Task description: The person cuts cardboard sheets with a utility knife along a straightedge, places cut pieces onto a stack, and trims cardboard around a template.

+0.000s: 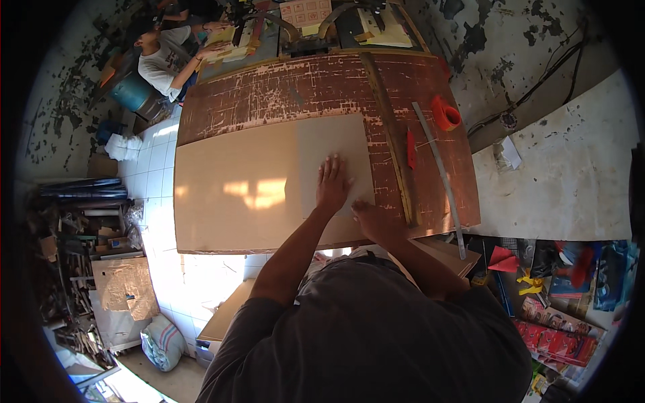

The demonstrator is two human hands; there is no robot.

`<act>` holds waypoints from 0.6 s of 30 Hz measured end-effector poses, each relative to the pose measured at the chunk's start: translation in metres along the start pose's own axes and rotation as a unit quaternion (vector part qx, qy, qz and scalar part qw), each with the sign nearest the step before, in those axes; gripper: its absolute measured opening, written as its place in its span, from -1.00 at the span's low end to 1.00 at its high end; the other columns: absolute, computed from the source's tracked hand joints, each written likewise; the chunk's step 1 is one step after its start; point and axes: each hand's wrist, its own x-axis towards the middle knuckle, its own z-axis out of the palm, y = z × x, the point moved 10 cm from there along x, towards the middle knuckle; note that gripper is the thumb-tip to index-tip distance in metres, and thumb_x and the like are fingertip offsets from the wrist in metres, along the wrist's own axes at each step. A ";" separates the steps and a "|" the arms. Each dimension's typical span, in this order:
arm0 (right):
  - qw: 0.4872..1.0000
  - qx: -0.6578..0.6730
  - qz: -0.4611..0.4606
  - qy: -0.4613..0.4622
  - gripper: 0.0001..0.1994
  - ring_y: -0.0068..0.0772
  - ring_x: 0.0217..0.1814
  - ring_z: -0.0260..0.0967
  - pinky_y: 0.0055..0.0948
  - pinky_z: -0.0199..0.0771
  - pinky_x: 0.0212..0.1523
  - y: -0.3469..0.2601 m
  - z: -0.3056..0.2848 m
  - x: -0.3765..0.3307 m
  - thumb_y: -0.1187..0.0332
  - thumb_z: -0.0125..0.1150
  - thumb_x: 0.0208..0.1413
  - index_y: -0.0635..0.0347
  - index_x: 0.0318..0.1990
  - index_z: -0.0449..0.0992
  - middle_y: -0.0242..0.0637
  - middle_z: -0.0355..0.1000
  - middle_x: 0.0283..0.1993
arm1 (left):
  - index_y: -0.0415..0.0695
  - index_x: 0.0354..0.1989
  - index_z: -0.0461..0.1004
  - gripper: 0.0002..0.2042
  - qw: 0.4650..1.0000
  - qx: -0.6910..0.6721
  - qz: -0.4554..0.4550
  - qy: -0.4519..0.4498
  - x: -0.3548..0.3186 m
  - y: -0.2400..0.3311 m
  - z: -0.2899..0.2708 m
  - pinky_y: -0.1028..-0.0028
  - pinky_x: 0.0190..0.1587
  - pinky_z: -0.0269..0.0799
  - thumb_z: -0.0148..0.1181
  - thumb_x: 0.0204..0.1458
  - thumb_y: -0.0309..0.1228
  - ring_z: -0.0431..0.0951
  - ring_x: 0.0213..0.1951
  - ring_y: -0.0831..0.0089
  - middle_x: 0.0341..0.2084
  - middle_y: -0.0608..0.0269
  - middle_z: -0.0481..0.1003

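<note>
A large tan sheet of board lies flat on a worn red-brown worktable. My left hand rests flat on the sheet near its right edge, fingers spread. My right hand presses on the sheet's near right corner, fingers together, holding nothing that I can see. Just right of the sheet lies a long wooden straightedge, and beside it a small red cutter.
A long metal ruler and an orange tape roll lie at the table's right. Another person sits at a far bench with papers. Stacked boards, a sack and clutter line the floor on the left; colourful packets lie at lower right.
</note>
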 end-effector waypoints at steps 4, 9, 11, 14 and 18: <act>0.996 0.020 -0.080 0.039 -0.74 0.06 -0.12 0.55 -0.10 0.57 -0.10 0.002 -0.012 0.003 0.31 0.16 0.19 0.26 -0.05 0.48 0.02 0.53 -0.15 | 0.01 0.51 -0.06 -0.36 0.997 0.073 -0.019 -0.011 0.000 0.005 0.010 0.08 0.51 -0.27 -0.21 0.34 0.01 -0.21 0.52 0.13 0.52 0.13 -0.15; 0.953 0.287 0.009 0.101 -0.73 -0.14 -0.14 0.58 -0.31 0.57 -0.14 0.099 -0.017 0.025 0.30 0.17 0.24 0.22 0.01 0.56 -0.09 0.56 -0.21 | 0.02 0.52 -0.10 -0.35 0.996 0.079 -0.035 -0.034 0.001 0.008 0.000 0.11 0.51 -0.29 -0.23 0.34 0.02 -0.22 0.53 0.17 0.52 0.17 -0.18; 0.950 0.219 0.119 0.188 -0.77 -0.01 -0.15 0.55 -0.16 0.51 -0.14 0.143 -0.066 0.024 0.34 0.16 0.22 0.19 -0.02 0.54 -0.02 0.55 -0.25 | 0.06 0.52 -0.09 -0.36 0.996 0.080 -0.037 -0.033 -0.001 0.007 -0.001 0.10 0.51 -0.29 -0.23 0.33 0.03 -0.23 0.53 0.15 0.52 0.16 -0.19; 0.924 0.187 0.126 0.308 -0.64 -0.12 -0.22 0.55 -0.24 0.50 -0.27 0.192 -0.106 0.028 0.22 0.22 0.24 0.30 0.04 0.45 0.00 0.51 -0.27 | 0.17 0.52 -0.07 -0.37 0.995 0.092 -0.028 -0.029 0.000 0.009 -0.002 0.09 0.51 -0.28 -0.21 0.32 0.05 -0.24 0.53 0.12 0.53 0.15 -0.20; 0.921 0.208 0.199 0.262 -0.48 -0.01 -0.17 0.54 -0.13 0.49 -0.20 0.214 -0.131 0.038 0.05 0.27 0.19 0.24 0.12 0.35 0.02 0.50 -0.20 | 0.35 0.50 -0.04 -0.41 0.994 0.096 -0.026 -0.043 0.000 0.015 -0.002 0.07 0.50 -0.26 -0.19 0.31 0.05 -0.24 0.52 0.09 0.53 0.14 -0.21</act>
